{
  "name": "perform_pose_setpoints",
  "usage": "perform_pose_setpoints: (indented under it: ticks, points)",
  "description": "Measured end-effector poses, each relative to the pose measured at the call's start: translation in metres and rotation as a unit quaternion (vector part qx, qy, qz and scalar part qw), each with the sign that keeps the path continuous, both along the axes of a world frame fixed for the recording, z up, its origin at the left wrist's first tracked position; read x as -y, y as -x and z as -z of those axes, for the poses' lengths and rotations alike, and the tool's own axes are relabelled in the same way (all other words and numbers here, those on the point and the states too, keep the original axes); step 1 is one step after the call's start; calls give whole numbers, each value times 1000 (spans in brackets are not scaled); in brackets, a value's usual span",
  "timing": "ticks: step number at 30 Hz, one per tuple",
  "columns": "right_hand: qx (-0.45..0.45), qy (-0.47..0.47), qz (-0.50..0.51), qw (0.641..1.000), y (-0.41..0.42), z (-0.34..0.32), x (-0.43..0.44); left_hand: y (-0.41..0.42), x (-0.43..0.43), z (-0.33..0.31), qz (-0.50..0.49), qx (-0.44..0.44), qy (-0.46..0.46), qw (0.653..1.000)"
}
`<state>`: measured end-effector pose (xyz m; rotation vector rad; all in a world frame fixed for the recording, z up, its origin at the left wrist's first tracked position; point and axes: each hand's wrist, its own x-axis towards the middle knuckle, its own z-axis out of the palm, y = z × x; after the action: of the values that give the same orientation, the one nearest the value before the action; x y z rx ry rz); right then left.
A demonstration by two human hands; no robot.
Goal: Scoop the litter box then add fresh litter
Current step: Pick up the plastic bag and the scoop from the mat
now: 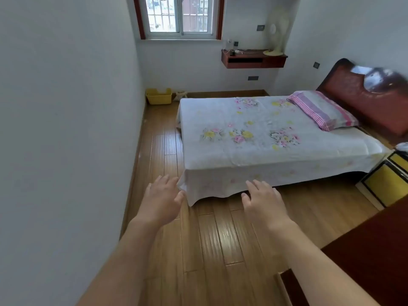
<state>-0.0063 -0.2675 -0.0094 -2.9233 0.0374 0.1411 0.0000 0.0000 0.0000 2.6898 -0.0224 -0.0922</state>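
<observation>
Head view: both bare forearms are reaching forward, palms down, above the glossy wooden plank floor (209, 239). The left hand (160, 195) is hovering with fingers straight and slightly spread, holding nothing. The right hand (262, 202), apart from it, is likewise wide and empty. Both sets of fingertips are lying near the hanging edge of the pale floral bed sheet (254, 129); whether they are touching it cannot be told. A pink-striped pillow (322, 109) is resting against a dark red padded headboard (357, 96). The yellow tub (159, 97), rectangular and of smooth plastic, is standing on the floor in the far corner, against the white wall (66, 129) and below the window (180, 16), well apart from both hands; its contents are not showing. A small pale object (181, 95), too blurred to identify, is sitting just beside it.
</observation>
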Motion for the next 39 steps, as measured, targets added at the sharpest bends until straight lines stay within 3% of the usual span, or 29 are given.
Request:
perform_pose_setpoints:
  ticks: [14, 20, 30, 39]
  points:
    - [-3, -3, 15, 1000, -62, 29, 18, -72, 14, 30, 27, -35, -36, 998]
    - [-15, -38, 11, 999, -135, 38, 61, -150, 58, 29, 31, -28, -62, 997]
    - [-4, -20, 11, 1000, -252, 16, 134, -269, 137, 8, 63, -19, -64, 996]
    - [-34, 4, 97, 995, -355, 26, 185, -417, 201, 19, 156, -38, -56, 985]
